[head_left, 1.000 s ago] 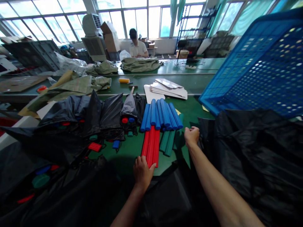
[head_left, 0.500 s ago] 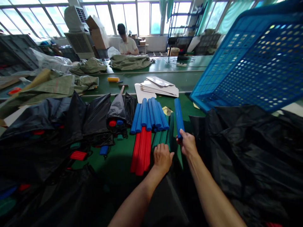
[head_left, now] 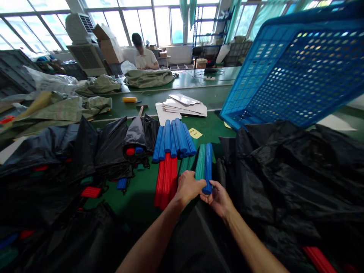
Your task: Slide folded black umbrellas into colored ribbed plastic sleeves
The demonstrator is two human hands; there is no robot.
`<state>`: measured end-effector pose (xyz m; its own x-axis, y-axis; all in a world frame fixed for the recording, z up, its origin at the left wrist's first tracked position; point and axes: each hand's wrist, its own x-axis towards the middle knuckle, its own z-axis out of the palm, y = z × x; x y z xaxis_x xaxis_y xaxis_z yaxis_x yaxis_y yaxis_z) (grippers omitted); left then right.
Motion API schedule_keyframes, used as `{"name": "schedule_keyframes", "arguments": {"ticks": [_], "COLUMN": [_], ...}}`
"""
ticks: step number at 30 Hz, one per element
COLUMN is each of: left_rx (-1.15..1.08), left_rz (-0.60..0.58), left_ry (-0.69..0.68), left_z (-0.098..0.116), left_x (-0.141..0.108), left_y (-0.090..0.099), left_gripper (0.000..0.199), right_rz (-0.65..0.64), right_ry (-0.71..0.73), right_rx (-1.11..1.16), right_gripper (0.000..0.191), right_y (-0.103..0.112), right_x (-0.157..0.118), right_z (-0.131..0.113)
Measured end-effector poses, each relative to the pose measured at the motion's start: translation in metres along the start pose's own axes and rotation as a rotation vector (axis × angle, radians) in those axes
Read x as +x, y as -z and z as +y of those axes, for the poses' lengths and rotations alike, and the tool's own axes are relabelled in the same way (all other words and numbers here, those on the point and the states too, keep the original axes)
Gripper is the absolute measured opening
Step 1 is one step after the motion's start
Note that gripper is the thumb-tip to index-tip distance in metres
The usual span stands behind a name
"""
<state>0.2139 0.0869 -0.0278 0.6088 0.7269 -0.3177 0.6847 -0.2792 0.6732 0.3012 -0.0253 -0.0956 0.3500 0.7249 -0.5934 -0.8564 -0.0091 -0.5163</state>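
My right hand point(head_left: 218, 198) is closed around the lower end of a ribbed blue rod point(head_left: 208, 167), which points away from me. Beside it, a green rod point(head_left: 200, 163) is gripped near its lower end by my left hand point(head_left: 190, 186); the two rods lie side by side, my hands close together. Just left, several blue rods point(head_left: 174, 138) are piled across the far ends of red rods point(head_left: 165, 182) and green rods point(head_left: 186, 163). My left hand partly hides the green ones. A black bag point(head_left: 199, 239) lies nearest me, below my forearms.
A tilted blue perforated crate point(head_left: 247, 79) stands at right, behind heaped black bags point(head_left: 273, 170). Filled black bags point(head_left: 110, 148) cover the left side. White cards point(head_left: 184, 108), a yellow note point(head_left: 195, 133) and an orange cylinder point(head_left: 130, 99) lie beyond. A person point(head_left: 145, 57) sits across the tables.
My left hand has taken up a green rod and moved it right. My right hand has brought the blue rod lower and nearer, next to the green one. The view has shifted slightly.
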Motion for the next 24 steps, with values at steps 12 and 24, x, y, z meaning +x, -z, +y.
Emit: {"name": "schedule_keyframes", "arguments": {"ticks": [12,24], "left_rx": [0.356,0.276], "left_rz": [0.190,0.311], "left_ry": [-0.419,0.246], "left_z": [-0.036,-0.116], "left_x": [-0.060,-0.041], "left_y": [-0.035,0.007], "left_gripper": [0.059,0.039], "right_rz": [0.109,-0.059], "right_ry": [-0.051,0.008], "right_rx": [-0.105,0.156], "right_gripper": [0.023,0.039], "right_y": [-0.008,-0.001], "right_x": [0.009,0.011], "right_z": [0.009,0.002]}}
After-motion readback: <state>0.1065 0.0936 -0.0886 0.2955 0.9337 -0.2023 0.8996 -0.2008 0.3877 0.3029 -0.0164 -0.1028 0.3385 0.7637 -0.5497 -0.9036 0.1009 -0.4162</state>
